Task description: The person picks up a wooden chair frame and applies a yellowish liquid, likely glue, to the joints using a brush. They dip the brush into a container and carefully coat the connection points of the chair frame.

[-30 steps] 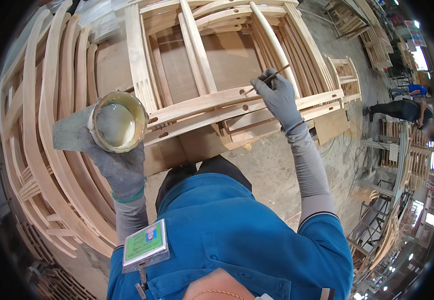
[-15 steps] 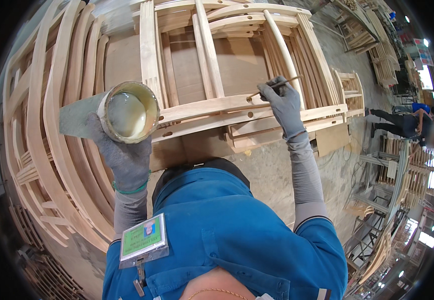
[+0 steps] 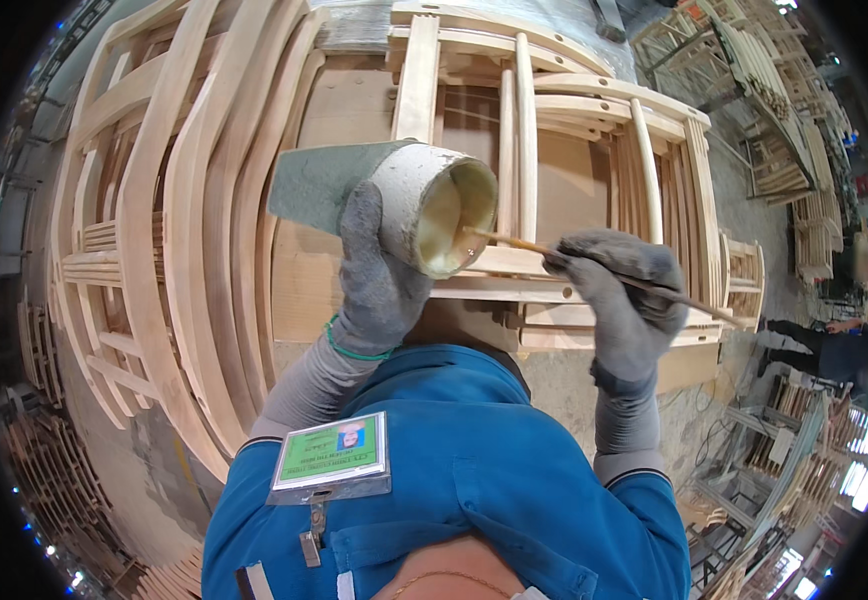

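My left hand (image 3: 379, 265), in a grey glove, is closed round a whitish pot (image 3: 409, 195) smeared on the outside. The pot tilts to the right, and pale, creamy glue-like stuff coats its inside. A tapering grey-green piece (image 3: 324, 182) sticks out from it to the left; how they join is hidden. Closed in my gloved right hand (image 3: 629, 285) is a thin wooden stick (image 3: 524, 244), its left tip inside the pot's mouth. Below and behind the pot lie pale wooden frames (image 3: 504, 290) with round rods and oval holes in their rails.
Curved wooden frames (image 3: 144, 190) stand close together on my left. Cardboard (image 3: 339, 115) lies under the work. Further right are a smaller wooden frame (image 3: 744, 280), metal racks (image 3: 754, 455) with wooden parts, and another person (image 3: 834, 350) in dark clothes.
The pot has moved right relative to my body and tipped to the right. My right hand has brought the stick from beside a frame rail's hole to the pot. The view has shifted.
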A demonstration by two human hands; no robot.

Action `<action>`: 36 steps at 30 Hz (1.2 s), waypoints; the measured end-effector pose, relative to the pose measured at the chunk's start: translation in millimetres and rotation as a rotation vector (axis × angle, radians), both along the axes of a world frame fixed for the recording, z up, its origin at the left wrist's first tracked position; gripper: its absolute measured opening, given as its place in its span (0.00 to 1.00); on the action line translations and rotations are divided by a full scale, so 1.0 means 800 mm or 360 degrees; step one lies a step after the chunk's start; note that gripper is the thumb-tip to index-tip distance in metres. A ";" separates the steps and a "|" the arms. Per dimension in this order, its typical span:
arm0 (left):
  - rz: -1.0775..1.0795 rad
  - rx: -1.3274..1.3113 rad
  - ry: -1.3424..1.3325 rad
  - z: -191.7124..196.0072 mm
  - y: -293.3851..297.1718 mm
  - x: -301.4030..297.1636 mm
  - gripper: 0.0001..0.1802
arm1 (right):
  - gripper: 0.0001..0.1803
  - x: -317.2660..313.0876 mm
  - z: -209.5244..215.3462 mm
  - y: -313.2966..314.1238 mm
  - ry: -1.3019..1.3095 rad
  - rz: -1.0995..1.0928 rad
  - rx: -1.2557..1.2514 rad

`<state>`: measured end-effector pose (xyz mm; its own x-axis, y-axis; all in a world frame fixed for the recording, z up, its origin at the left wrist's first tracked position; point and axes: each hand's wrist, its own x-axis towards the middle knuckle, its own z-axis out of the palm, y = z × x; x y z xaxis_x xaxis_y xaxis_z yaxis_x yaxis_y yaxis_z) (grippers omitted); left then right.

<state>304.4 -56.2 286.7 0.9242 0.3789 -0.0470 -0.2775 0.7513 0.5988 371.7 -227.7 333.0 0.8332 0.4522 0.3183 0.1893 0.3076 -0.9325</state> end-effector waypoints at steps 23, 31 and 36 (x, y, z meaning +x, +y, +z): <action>0.0611 0.0136 0.0117 -0.035 0.047 0.103 0.31 | 0.12 0.112 -0.027 0.051 -0.0650 0.0264 -0.0351; 0.0618 0.0001 0.0383 -0.048 0.090 0.124 0.30 | 0.15 0.441 -0.050 0.080 0.0032 -0.0441 -0.0537; 0.0700 -0.0041 0.0367 -0.064 0.109 0.125 0.28 | 0.18 0.546 -0.107 0.111 -0.0045 -0.0514 -0.0770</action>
<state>404.4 31.3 235.3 0.6413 0.7268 -0.2460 -0.4341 0.6081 0.6647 808.5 -139.1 247.2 0.9472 0.2759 0.1631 0.2298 -0.2298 -0.9457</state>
